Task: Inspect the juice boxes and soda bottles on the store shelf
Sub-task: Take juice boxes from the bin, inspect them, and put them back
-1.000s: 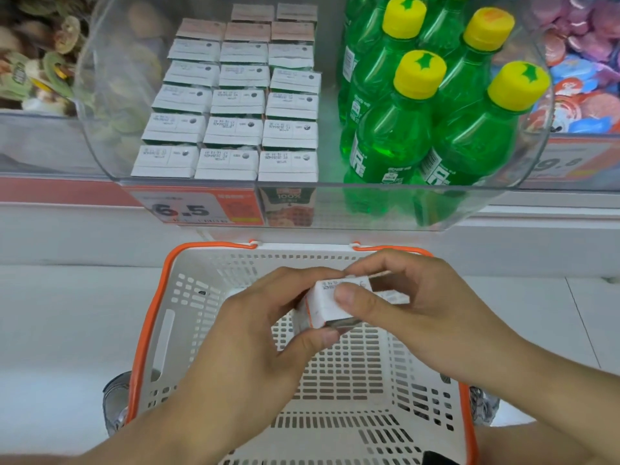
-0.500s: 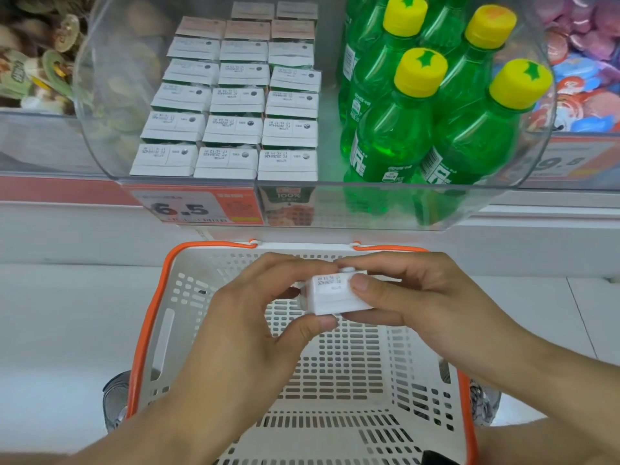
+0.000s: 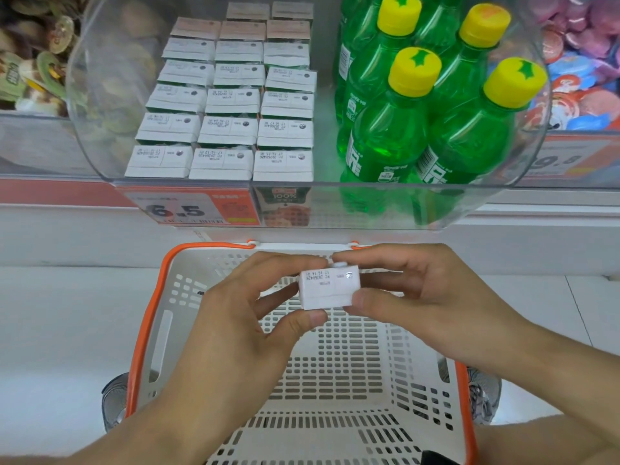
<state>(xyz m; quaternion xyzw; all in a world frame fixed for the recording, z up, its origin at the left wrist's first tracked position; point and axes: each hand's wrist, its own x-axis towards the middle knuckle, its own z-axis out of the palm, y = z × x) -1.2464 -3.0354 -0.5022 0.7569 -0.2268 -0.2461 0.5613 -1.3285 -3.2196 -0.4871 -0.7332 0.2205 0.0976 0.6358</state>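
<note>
Both hands hold one small white juice box [image 3: 330,290] above the basket, its printed top facing me. My left hand [image 3: 235,333] pinches its left end between thumb and fingers. My right hand [image 3: 426,307] pinches its right end the same way. On the shelf, a clear bin [image 3: 100,139] holds rows of the same juice boxes [image 3: 223,129] on the left. Several green soda bottles [image 3: 396,129] with yellow caps stand in its right part.
A white shopping basket with an orange rim [image 3: 151,330] sits on the floor under my hands. An orange price tag reading 6.5 [image 3: 188,209] hangs on the bin front. Snack bins lie at left [image 3: 30,62] and right [image 3: 583,62].
The juice box has been turned in my hands so its printed top now faces up. Both hands rose slightly with it.
</note>
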